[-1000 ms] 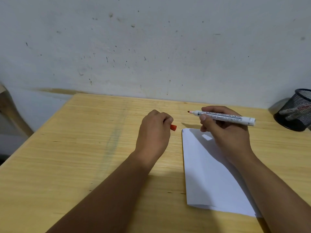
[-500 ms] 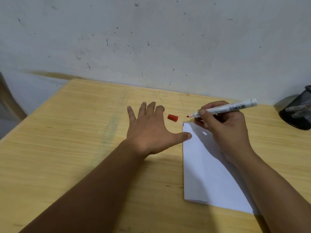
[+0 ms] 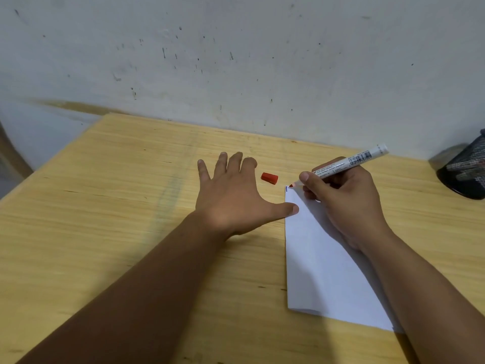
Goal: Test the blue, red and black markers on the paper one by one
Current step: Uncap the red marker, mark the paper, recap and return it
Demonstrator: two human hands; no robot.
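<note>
Wooden table (image 3: 105,232) against a scuffed white wall (image 3: 236,61). White paper (image 3: 322,271) lies on the right half of the table, long edge running away from the person.

Right hand (image 3: 346,206): closed in a writing grip around the red marker (image 3: 349,164). Thumb and forefinger pinch the barrel low, just behind the nib; the remaining fingers are curled under. Heel of the hand rests on the paper. The white barrel slants up and to the right out of the grip, with a printed label and barcode on the exposed part. The red nib points down-left and sits at the far left corner of the paper, next to a short dark mark on that corner. Nib appears to touch the sheet, but contact cannot be confirmed from this angle.

Left hand (image 3: 233,195): flat on the table, palm down, fingers spread, holding nothing. Its thumb tip reaches the left edge of the paper and looks to press on it.

Red cap (image 3: 269,178): lying on its side on bare wood, between the left hand's fingers and the marker nib, touching neither.

Black mesh pen holder (image 3: 464,174): far right edge, partly cut off, contents unclear.
</note>
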